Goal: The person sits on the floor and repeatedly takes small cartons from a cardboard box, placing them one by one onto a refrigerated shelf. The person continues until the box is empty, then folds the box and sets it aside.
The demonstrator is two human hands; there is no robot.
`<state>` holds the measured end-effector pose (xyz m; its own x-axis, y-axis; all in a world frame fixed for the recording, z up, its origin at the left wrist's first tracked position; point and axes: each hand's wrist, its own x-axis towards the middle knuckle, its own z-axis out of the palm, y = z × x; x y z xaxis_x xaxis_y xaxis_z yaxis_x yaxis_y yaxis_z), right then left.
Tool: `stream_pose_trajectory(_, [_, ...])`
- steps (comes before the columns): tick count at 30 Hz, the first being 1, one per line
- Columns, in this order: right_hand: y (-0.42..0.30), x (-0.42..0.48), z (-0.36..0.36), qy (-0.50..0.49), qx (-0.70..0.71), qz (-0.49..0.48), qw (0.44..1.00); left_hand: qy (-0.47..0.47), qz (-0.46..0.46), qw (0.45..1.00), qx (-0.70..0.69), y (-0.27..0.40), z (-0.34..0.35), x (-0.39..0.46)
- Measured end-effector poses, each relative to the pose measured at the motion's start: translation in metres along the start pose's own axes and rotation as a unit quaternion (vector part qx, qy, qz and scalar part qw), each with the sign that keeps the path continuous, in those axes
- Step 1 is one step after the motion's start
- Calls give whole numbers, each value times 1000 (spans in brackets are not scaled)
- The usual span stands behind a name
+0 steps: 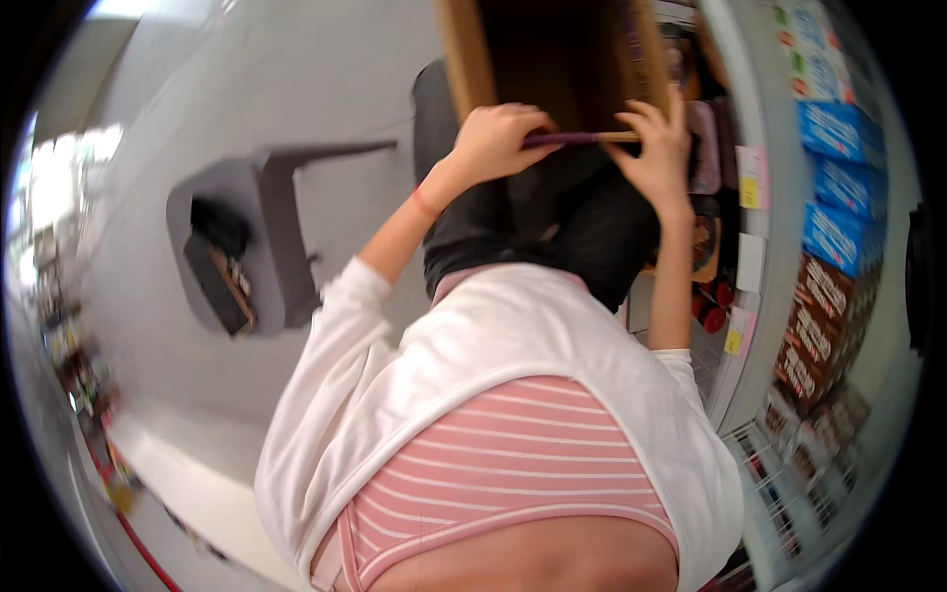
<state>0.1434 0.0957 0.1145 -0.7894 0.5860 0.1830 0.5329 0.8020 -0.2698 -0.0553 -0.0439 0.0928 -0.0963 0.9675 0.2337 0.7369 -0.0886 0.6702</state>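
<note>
A deep, open cardboard box (470,59) stands before me at my knees, its inside dark. Along its near side runs a narrow purple and tan edge (573,138), apparently the box's rim or flap seen end-on. My left hand (499,140) grips this edge at its left end, thumb below and fingers curled over the top. At the other end, my right hand (655,148) has the edge between thumb and bent fingers, with one finger stretched up along the box's right wall. What lies deep in the box is too dark to tell.
A grey plastic stool (285,244) on my left bears a black item (220,222) and a dark flat box (214,281). Close on my right, a shelf holds blue boxes (840,177) and brown boxes (810,325); price tags (752,177) line its edge. Below are packaged goods (704,148).
</note>
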Motion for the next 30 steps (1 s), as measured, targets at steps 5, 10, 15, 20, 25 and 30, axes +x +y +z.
stream_pose_trajectory(5, [-4, -2, 6, -11, -29, 5, 1000, 23, 12, 999, 36, -9, 6, -9])
stream_pose_trajectory(10, [-4, 1, 10, -17, -58, 5, 998, 50, 32, 997, 44, -15, 13, -11])
stream_pose_trajectory(15, [-4, 3, 8, -10, -61, 7, 998, 59, 17, 997, 52, -12, 12, -8])
stream_pose_trajectory(20, [-12, 6, 10, 2, -81, 53, 995, 103, -17, 994, 45, -7, 15, -10])
stream_pose_trajectory(25, [-16, 4, 13, 9, -95, 72, 993, 98, -13, 994, 47, -8, 16, -12])
stream_pose_trajectory(30, [-15, 1, 15, 20, -73, 73, 994, 31, -21, 999, 33, -5, 8, -13])
